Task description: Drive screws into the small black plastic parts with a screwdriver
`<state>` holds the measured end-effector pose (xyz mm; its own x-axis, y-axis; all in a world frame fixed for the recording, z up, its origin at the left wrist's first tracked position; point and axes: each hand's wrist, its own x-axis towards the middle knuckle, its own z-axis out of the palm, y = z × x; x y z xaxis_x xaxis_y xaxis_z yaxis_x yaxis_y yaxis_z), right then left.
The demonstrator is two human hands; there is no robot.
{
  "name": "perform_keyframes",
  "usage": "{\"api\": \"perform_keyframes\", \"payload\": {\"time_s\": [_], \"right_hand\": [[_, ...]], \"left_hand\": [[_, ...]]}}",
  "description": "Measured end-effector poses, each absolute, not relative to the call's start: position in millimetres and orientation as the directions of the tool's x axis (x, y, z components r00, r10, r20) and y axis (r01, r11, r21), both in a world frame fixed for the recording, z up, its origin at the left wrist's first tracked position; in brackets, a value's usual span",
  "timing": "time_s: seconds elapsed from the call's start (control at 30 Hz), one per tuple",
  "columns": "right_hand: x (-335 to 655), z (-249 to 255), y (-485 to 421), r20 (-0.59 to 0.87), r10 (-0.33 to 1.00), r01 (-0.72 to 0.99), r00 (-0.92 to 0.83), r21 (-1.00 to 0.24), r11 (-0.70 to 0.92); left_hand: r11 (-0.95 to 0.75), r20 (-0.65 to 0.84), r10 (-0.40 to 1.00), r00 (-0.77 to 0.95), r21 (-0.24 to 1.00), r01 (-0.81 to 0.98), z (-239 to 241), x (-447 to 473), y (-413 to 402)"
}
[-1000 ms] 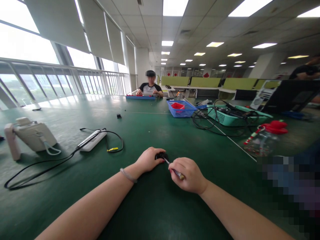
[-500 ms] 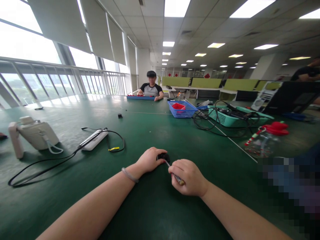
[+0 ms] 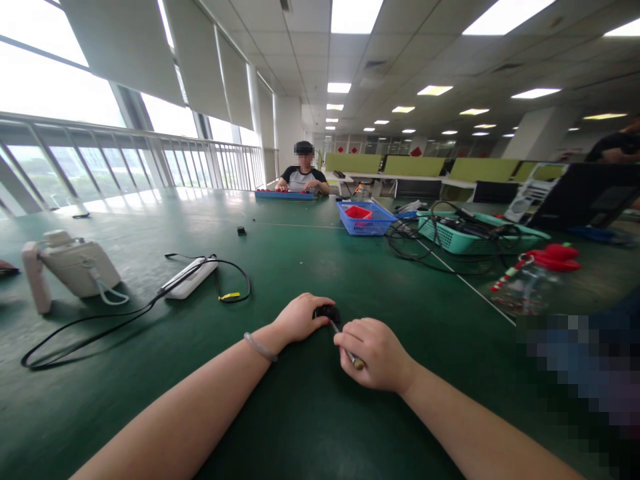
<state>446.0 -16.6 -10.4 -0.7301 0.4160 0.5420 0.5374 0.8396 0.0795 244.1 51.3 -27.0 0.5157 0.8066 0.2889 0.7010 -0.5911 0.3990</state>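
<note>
My left hand (image 3: 301, 318), with a pale bangle at the wrist, is closed on a small black object (image 3: 329, 311) held down on the green table. Fingers cover part of that object, so its kind cannot be made out. In my right hand (image 3: 376, 355) is a slim screwdriver (image 3: 357, 363), gripped by its handle with the brass-coloured end towards me. Its thin shaft slants forward and left, and the tip meets the near side of the black object; the exact contact point is too small to see.
On the left lie a white power bank (image 3: 189, 279) with a black cable and a beige bottle (image 3: 83, 267). A blue basket (image 3: 367, 223), a teal basket (image 3: 453, 239) with cables and a red-lidded bottle (image 3: 537, 283) stand right. Across the table sits a person (image 3: 303, 175) behind a blue tray (image 3: 284, 195).
My right hand and the screwdriver's handle end have shifted slightly left, while the left hand keeps its place. Across the table, the person's one hand has risen and moved inward over the tray.
</note>
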Motion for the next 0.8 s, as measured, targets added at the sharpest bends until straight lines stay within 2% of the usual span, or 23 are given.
{"api": "perform_keyframes", "payload": {"time_s": [0.23, 0.53, 0.8], "right_hand": [[446.4, -11.0, -17.7, 0.566, 0.429, 0.544, -0.704, 0.041, 0.838], [443.6, -6.4, -20.2, 0.525, 0.39, 0.528, -0.757, 0.139, 0.837], [443.1, -6.3, -21.1, 0.492, 0.408, 0.534, -0.769, 0.145, 0.833]], "left_hand": [[-0.592, 0.285, 0.806, 0.519, 0.408, 0.695, -25.1, 244.4, 51.2], [-0.583, 0.269, 0.812, 0.518, 0.421, 0.695, -24.1, 243.8, 50.6], [-0.58, 0.261, 0.814, 0.519, 0.424, 0.696, -23.5, 243.6, 49.2]]}}
